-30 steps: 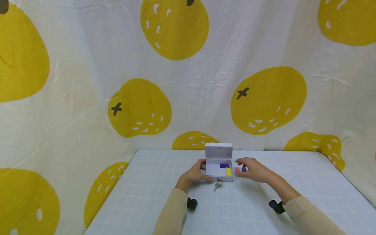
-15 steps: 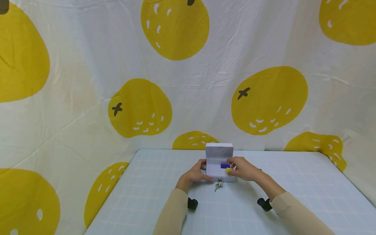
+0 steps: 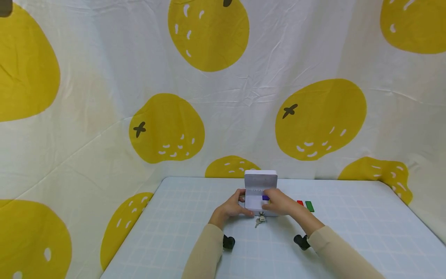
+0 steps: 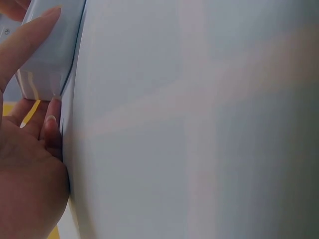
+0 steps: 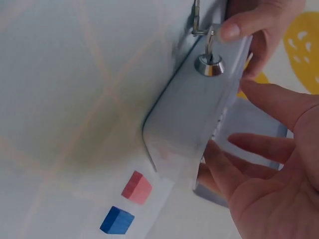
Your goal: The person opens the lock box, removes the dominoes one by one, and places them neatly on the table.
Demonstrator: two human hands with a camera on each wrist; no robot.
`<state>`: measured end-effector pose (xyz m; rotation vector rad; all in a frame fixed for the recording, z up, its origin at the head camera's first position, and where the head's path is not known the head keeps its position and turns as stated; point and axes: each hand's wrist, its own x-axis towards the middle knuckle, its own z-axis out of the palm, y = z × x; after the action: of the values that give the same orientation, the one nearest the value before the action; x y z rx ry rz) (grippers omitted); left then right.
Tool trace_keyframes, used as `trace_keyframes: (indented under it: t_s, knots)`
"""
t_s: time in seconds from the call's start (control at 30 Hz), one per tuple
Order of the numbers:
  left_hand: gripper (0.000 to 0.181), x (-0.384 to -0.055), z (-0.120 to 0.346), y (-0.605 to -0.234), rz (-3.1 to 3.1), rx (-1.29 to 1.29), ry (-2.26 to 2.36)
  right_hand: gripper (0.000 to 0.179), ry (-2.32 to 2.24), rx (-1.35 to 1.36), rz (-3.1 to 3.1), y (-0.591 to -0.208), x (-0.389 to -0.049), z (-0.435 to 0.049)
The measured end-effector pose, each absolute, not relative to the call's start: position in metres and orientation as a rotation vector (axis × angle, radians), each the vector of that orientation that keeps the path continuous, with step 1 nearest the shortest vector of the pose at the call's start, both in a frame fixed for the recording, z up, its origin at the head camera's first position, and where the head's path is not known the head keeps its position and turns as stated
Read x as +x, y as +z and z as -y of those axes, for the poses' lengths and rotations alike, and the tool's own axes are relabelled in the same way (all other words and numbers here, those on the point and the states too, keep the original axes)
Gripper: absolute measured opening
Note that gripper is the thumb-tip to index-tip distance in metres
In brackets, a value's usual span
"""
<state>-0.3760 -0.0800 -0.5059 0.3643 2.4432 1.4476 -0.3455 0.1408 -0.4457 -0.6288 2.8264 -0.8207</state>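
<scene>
A white metal cash box point(image 3: 252, 200) stands on the table with its lid point(image 3: 260, 179) raised. My left hand point(image 3: 230, 206) grips its left side, thumb on the front wall point(image 4: 50, 57) and the other fingers farther back. Over the right half of the box is my right hand point(image 3: 280, 202), its fingers reaching inside. Thumb and fingers are spread apart in the right wrist view, with nothing seen between them. A purple block point(image 3: 266, 197) shows in the box by those fingers, a sliver of yellow below it. A key sits in the front lock point(image 5: 210, 65).
Beside the box's right end lie a pink block point(image 5: 137, 187) and a blue block point(image 5: 117, 220), hidden behind my hand in the head view. Red point(image 3: 300, 202) and green point(image 3: 309, 206) blocks lie farther right. Keys point(image 3: 258, 221) hang at the front. A patterned cloth point(image 3: 240, 128) rises behind.
My right hand has moved left from beside the pink and blue blocks to inside the box, covering most of the yellow block. The left hand keeps its grip on the box.
</scene>
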Motion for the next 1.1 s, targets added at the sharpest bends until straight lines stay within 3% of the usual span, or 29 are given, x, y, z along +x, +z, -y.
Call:
trace_keyframes:
  t_s: [0.17,0.37,0.77,1.1]
  knots:
    - [0.09,-0.378,0.08,-0.507,-2.429,0.379,1.459,0.046,-0.807,-0.631,-2.833,-0.448,-0.346,-0.133]
    - [0.09,-0.377,0.08,-0.506,-2.429,0.372,1.464,0.034,-0.816,-0.681,-2.817,-0.454,-0.349,-0.132]
    - [0.092,-0.374,0.079,-0.502,-2.44,0.362,1.446,0.045,-0.888,-0.682,-2.773,-0.458,-0.353,-0.134]
    - [0.09,-0.374,0.079,-0.503,-2.455,0.32,1.436,0.042,-0.958,-0.656,-2.768,-0.47,-0.364,-0.132]
